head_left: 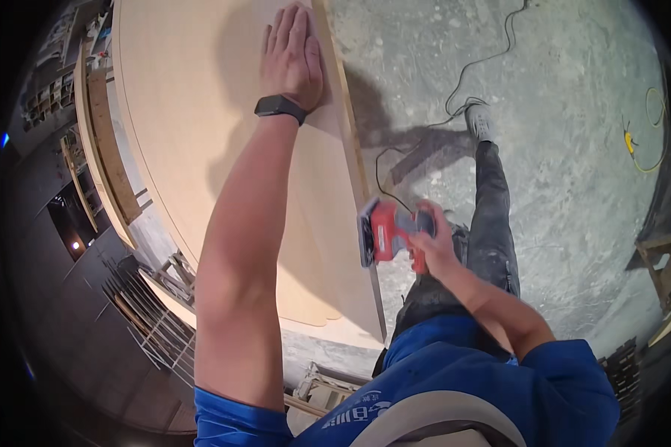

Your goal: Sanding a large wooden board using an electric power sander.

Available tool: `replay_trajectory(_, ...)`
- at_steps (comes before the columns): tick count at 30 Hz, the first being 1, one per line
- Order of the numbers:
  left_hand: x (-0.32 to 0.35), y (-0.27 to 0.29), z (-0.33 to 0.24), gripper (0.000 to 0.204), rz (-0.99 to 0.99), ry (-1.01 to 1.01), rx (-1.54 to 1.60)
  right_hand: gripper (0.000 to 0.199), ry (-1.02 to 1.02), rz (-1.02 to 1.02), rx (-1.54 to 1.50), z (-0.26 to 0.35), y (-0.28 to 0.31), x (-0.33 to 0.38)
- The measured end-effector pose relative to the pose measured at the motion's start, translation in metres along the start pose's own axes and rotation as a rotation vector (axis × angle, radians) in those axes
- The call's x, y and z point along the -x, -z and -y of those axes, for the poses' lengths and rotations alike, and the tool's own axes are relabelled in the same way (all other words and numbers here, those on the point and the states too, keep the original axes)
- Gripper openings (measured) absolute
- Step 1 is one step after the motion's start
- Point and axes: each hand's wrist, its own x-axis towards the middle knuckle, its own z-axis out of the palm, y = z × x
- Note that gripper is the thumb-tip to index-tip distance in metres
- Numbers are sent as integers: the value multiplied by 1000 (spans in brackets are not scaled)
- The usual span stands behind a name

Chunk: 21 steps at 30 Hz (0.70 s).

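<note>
A large pale wooden panel [171, 104] stretches across the left and middle of the view. My left hand [294, 59] lies flat on its top near the far right side, fingers stretched out, a black band on the wrist. My right hand [434, 242] is wrapped round a red and grey power sander [386, 232], slightly blurred. The sander's dark flat pad faces the panel's right edge [356, 167] at the near end; whether it touches the edge I cannot tell.
A black cord [462, 74] runs from the sander over the grey concrete floor [574, 89], past my shoe [480, 123]. A yellow cable [652, 149] lies at far right, above a wooden frame [663, 268]. Curved boards [97, 141] and a metal rack [153, 320] stand at left.
</note>
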Motion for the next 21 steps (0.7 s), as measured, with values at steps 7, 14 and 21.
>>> replay_trajectory(7,-61,-3,26,49,32,35,24,55,366,161,95,185,-65,-173)
replay_trajectory(14,-80,-10,33,48,62,107,43,47,393,189,310,390,-134,-306)
replay_trajectory(21,-94,-12,47,47,37,83,22,55,544,218,330,286,-103,-248)
